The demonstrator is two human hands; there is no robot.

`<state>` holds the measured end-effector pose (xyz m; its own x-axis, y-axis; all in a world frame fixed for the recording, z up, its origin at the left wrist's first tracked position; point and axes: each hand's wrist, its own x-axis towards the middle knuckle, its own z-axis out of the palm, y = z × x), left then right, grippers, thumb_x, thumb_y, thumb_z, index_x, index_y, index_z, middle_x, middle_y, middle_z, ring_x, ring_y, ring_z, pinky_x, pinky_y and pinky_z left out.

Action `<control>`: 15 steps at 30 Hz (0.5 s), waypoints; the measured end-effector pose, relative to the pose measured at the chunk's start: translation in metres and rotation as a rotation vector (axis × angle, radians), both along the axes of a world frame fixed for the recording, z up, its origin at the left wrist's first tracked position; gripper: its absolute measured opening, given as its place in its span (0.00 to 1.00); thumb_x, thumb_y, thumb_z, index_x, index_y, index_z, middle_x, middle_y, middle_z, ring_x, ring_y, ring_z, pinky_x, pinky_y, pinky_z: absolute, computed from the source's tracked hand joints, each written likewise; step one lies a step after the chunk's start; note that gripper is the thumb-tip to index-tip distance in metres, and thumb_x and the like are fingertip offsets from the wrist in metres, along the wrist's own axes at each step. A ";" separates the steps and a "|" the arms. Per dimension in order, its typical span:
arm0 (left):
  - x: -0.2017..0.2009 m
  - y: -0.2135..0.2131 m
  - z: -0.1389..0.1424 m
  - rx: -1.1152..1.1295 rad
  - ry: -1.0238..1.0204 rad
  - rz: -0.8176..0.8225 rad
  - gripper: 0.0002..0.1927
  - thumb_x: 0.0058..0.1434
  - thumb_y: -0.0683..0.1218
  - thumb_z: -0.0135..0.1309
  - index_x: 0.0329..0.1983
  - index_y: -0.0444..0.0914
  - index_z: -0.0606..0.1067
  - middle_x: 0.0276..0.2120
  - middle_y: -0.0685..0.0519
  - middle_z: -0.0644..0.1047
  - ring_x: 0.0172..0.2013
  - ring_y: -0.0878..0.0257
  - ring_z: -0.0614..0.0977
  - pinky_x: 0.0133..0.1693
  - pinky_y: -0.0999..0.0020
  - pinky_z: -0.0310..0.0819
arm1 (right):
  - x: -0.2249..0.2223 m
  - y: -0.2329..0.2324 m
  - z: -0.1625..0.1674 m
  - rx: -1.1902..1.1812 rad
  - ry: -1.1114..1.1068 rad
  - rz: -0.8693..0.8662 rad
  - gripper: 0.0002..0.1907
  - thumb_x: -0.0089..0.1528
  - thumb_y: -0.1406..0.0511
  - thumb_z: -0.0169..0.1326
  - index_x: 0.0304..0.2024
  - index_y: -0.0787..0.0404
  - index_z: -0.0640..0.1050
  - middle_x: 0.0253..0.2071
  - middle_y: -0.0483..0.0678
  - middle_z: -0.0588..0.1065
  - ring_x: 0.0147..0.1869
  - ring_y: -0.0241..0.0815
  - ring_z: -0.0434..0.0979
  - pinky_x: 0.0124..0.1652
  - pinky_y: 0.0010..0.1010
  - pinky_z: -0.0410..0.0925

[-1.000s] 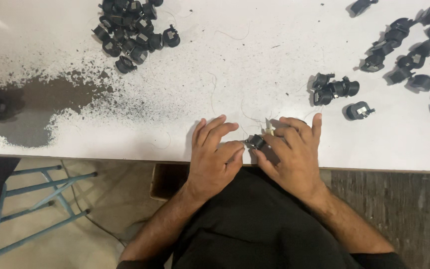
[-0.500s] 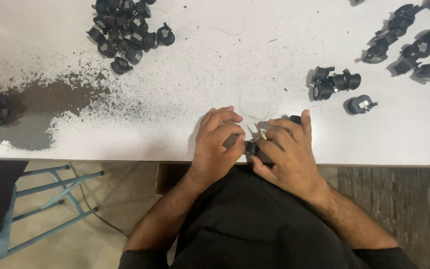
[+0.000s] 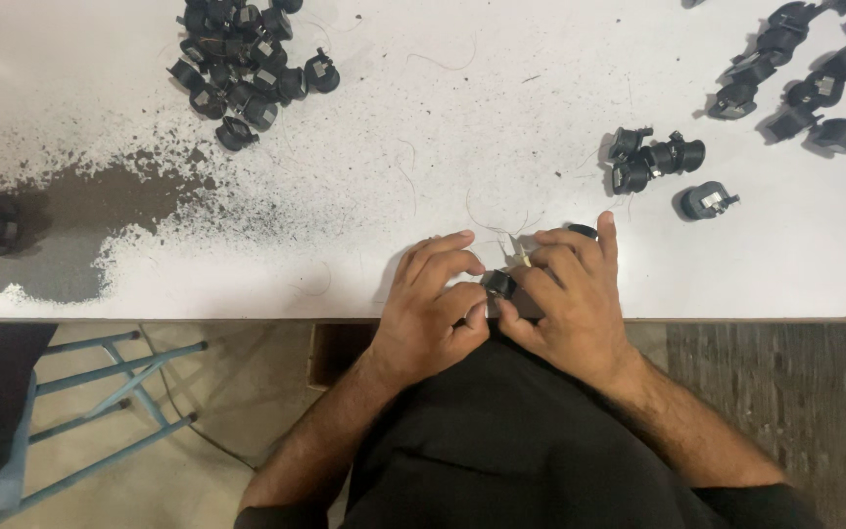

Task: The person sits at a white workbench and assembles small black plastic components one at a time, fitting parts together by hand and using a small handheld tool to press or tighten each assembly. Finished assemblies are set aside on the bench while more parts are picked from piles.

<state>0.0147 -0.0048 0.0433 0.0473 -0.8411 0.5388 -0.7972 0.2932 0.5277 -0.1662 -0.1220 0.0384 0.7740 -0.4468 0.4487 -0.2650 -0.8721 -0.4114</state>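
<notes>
**Inspector A:** Any packages, labels or signs?

**Inspector B:** None visible. Only loose black parts lie on the white desk [image 3: 462, 118].

**Inspector A:** State of the hands?

**Inspector B:** The left hand [image 3: 435, 304] and right hand [image 3: 565, 294] meet at the near desk edge, fingers curled narrow, together pinching a small black part [image 3: 498, 284] between them.

**Inspector A:** Its heading and long axis?

**Inspector B:** Cannot tell; fingers cover most of it.

**Inspector A:** Surroundings?

**Inspector B:** A heap of black parts [image 3: 242, 69] lies far beyond the left hand. A small cluster [image 3: 653, 159] and a single part [image 3: 705, 201] lie beyond the right hand.
</notes>
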 end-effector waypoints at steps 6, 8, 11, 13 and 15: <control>0.008 -0.002 0.002 0.036 0.006 0.054 0.09 0.52 0.36 0.61 0.32 0.39 0.73 0.49 0.52 0.73 0.64 0.51 0.73 0.62 0.49 0.68 | 0.000 0.000 0.000 0.006 0.000 -0.021 0.18 0.51 0.60 0.69 0.40 0.60 0.81 0.44 0.49 0.71 0.63 0.52 0.68 0.73 0.66 0.40; 0.008 0.000 0.003 0.057 -0.063 0.048 0.08 0.51 0.36 0.61 0.30 0.39 0.73 0.48 0.52 0.73 0.64 0.51 0.73 0.62 0.48 0.67 | 0.000 0.000 0.000 0.010 0.003 -0.021 0.18 0.51 0.60 0.70 0.40 0.60 0.81 0.43 0.49 0.70 0.62 0.52 0.68 0.73 0.67 0.40; 0.002 -0.001 0.001 0.032 -0.120 -0.005 0.07 0.54 0.38 0.61 0.31 0.39 0.73 0.50 0.51 0.72 0.64 0.51 0.72 0.64 0.47 0.68 | 0.000 -0.001 -0.001 0.005 -0.004 -0.013 0.19 0.51 0.60 0.69 0.41 0.60 0.81 0.43 0.48 0.70 0.62 0.52 0.68 0.74 0.66 0.40; -0.003 -0.005 -0.001 -0.005 -0.116 0.007 0.07 0.55 0.38 0.61 0.31 0.39 0.73 0.49 0.50 0.73 0.62 0.51 0.74 0.62 0.47 0.68 | 0.000 -0.002 -0.002 -0.012 0.000 0.003 0.18 0.51 0.60 0.69 0.41 0.60 0.81 0.44 0.49 0.71 0.62 0.53 0.68 0.73 0.66 0.40; -0.006 -0.010 -0.004 0.014 -0.056 0.039 0.07 0.55 0.38 0.61 0.33 0.38 0.73 0.49 0.50 0.73 0.58 0.52 0.75 0.58 0.50 0.70 | 0.000 -0.002 -0.002 -0.022 0.006 0.016 0.18 0.51 0.60 0.69 0.40 0.60 0.81 0.44 0.49 0.71 0.63 0.53 0.68 0.73 0.66 0.39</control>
